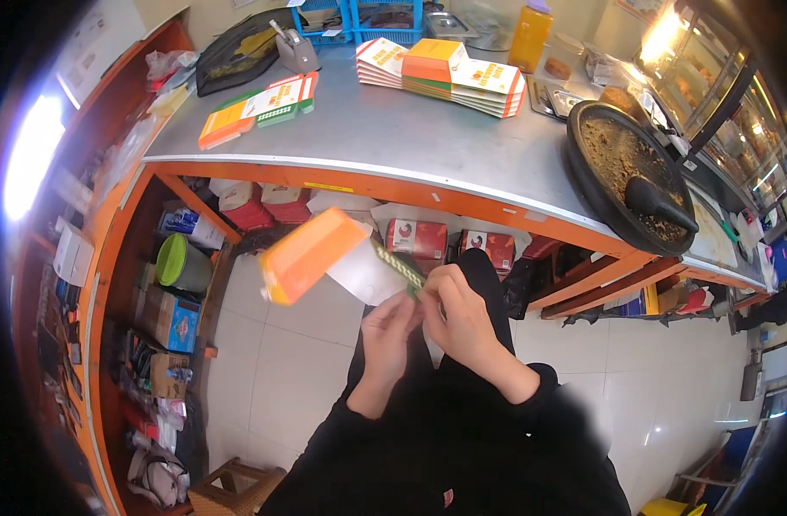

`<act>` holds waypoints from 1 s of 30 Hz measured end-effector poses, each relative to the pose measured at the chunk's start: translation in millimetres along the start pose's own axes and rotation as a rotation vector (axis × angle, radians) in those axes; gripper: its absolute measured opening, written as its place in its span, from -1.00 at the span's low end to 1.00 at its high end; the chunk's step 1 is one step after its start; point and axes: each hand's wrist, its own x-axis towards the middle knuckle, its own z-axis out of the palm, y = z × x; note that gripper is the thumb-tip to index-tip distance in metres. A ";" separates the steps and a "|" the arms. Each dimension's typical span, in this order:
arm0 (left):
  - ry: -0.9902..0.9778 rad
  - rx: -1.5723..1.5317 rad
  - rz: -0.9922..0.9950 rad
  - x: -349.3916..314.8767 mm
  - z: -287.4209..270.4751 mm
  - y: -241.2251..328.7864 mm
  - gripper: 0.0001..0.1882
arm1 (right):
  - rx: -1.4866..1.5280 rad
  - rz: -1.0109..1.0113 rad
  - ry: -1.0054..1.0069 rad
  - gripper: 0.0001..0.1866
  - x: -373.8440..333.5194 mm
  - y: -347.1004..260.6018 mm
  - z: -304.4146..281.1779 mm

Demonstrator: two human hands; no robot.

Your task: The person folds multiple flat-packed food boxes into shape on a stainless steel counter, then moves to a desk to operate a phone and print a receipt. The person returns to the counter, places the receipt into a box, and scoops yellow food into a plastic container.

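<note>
Pinching the green flap [399,265] of the orange-and-white carton [318,248], the fingertips of the left hand [387,337] and right hand [458,316] nearly meet in the head view. This paired grip probably steadies the narrow end, since the wide orange panel extends leftward unsupported, in front of the body. On the metal table [359,129], the stack of cartons [436,64] lies nested, probably to save space and ease picking.

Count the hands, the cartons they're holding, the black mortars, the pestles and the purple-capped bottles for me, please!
Hands, left hand and right hand: 2
Held orange-and-white carton: 1
Black mortar: 1
Black pestle: 1
Purple-capped bottle: 1
Total: 6
</note>
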 end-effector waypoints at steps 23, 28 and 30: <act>-0.002 0.065 -0.500 -41.2 -24.4 -44.8 -0.87 | 0.055 0.306 -0.628 -0.62 -31.9 35.2 -25.6; -0.010 0.120 -0.539 -46.6 -24.0 -52.2 -0.89 | -0.036 0.387 -0.729 -0.57 -41.6 47.9 -17.3; -0.030 0.144 -0.541 -45.7 -29.2 -59.4 -0.86 | -0.088 0.317 -0.698 -0.58 -42.0 52.5 -16.0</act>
